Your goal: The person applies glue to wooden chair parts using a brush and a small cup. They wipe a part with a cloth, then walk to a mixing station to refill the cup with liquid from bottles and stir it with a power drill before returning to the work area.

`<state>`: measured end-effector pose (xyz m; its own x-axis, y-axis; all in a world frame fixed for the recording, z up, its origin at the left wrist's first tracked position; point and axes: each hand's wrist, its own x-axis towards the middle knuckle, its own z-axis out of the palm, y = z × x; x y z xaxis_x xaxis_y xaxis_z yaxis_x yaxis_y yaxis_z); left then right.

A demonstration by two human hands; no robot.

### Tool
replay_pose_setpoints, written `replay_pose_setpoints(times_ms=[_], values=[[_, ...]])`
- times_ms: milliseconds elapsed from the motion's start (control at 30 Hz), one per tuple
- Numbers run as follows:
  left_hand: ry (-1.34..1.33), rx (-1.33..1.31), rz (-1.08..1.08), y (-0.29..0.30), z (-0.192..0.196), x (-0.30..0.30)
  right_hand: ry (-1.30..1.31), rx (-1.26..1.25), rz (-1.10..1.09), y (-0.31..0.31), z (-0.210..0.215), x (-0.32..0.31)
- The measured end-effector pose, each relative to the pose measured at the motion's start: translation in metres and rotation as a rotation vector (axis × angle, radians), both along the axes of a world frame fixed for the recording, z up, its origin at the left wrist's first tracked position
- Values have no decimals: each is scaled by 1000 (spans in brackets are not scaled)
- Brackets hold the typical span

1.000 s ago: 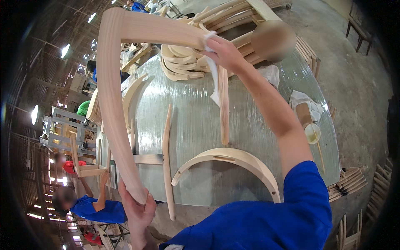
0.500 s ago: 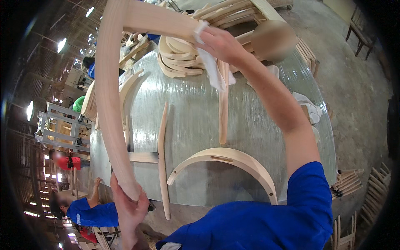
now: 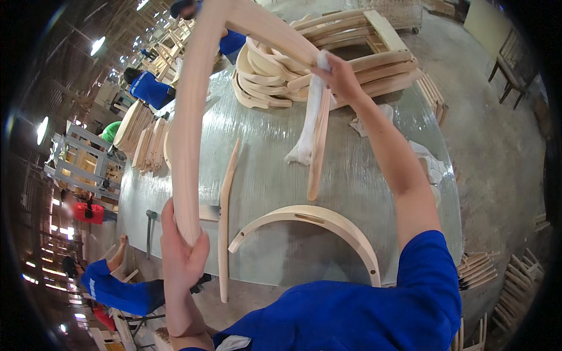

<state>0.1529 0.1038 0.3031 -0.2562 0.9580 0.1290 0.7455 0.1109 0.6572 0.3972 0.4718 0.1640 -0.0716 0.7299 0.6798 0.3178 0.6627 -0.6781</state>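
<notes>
At eleven o'clock the frame [image 3: 194,126] is held above the bench [image 3: 269,169], the left hand [image 3: 183,251] gripping its near end, the right hand [image 3: 342,81] at twelve clutching a cloth [image 3: 311,117] against its other arm. Wiping looks unfinished; how much remains I can't tell.

Furniture workshop (stacked wooden parts [image 3: 380,61]).

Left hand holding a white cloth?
No, the right hand holds the white cloth; the left hand grips the bent wooden piece.
</notes>
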Motion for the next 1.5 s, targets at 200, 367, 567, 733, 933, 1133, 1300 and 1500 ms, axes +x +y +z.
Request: replay_pose_setpoints(times_ms=[200,367,567,733,933,1133,1300,1500], values=[[3,22,-113,16,11,20,585,-18,207,-32,136,37],[1,57,-107,13,11,25,456,165,214,-32,234,78],[-13,122,-45,-6,0,26,332,270,-181,-26,236,112],[12,144,49,-30,-11,25,-7,85,-477,-36,173,133],[-108,153,58,-39,-23,25,-1235,-365,-37,-101,-18,208],[-214,179,76,-47,-38,19,-399,-550,-465,-280,-85,299],[-282,200,82,-45,-41,19,725,-1052,-386,-394,-157,299],[-285,196,105,-41,-30,22,2001,-1000,156,-382,-198,205]])
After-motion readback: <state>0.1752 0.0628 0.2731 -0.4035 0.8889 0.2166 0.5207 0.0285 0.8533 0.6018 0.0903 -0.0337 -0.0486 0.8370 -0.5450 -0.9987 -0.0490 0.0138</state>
